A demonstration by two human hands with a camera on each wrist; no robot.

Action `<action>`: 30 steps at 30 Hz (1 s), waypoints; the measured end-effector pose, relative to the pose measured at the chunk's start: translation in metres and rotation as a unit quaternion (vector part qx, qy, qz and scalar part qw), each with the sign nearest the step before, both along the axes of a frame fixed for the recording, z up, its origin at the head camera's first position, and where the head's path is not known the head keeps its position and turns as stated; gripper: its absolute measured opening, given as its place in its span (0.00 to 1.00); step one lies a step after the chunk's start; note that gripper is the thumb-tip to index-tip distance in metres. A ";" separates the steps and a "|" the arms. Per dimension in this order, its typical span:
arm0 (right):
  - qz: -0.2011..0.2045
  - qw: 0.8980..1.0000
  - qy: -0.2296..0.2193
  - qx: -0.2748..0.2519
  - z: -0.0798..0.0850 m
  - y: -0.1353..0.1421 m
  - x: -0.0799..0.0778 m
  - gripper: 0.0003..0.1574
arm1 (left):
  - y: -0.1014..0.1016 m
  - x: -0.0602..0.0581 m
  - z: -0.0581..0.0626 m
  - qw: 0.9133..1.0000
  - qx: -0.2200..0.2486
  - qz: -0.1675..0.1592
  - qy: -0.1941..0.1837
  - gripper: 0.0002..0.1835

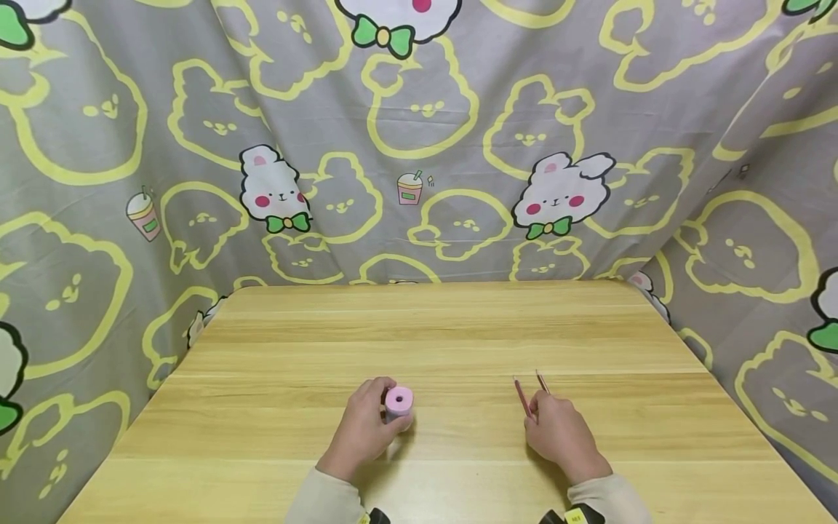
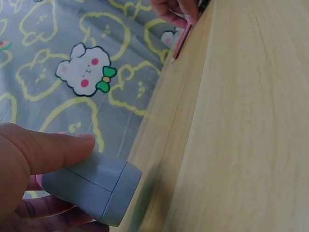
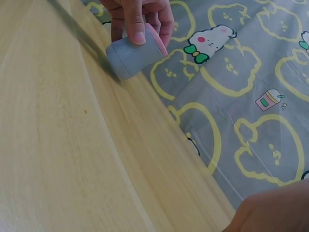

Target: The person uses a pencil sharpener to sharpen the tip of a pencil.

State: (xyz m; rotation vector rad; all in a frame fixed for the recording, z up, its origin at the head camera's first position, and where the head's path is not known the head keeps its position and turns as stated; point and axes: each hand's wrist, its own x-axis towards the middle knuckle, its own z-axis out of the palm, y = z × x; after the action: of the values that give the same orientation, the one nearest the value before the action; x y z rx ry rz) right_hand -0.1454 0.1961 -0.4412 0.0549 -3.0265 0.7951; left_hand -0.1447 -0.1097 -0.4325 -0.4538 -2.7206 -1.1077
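Observation:
My left hand grips a small pencil sharpener with a pink top and a dark round hole in it. Its grey body shows in the left wrist view, thumb on one side and fingers on the other. The sharpener's base is close to the tabletop; whether it touches, I cannot tell. To the right, my right hand holds two slim pencils, a reddish pencil and a darker pencil, tips pointing away from me. Their rear ends are hidden by the hand. The right wrist view shows the sharpener tilted.
A wooden table with light grain lies under both hands. Behind it and along its sides hangs a grey curtain printed with yellow outlines and white rabbits. The table's far edge runs close to the curtain.

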 end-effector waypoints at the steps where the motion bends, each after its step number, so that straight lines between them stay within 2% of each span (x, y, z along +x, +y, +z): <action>1: 0.001 1.000 -0.001 0.001 0.000 0.000 0.000 0.07 | 0.000 0.000 0.000 1.000 -0.002 -0.001 -0.001 0.25; 9: 0.003 1.000 -0.006 0.009 0.000 0.000 0.001 0.09 | 0.000 0.000 0.000 1.000 -0.018 0.005 -0.012 0.25; 16: 0.007 1.000 -0.009 0.009 0.001 0.000 0.001 0.10 | 0.000 0.000 -0.002 1.000 -0.030 0.001 -0.005 0.24; 30: 0.006 1.000 -0.012 0.019 0.001 0.000 0.000 0.11 | 0.000 -0.002 -0.004 1.000 -0.028 0.000 -0.002 0.24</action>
State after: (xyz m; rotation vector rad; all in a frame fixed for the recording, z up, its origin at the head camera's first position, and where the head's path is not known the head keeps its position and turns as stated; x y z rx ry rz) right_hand -0.1452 0.1964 -0.4405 0.0640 -3.0679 0.7437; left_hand -0.1462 -0.1101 -0.4361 -0.4591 -2.7622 -1.0355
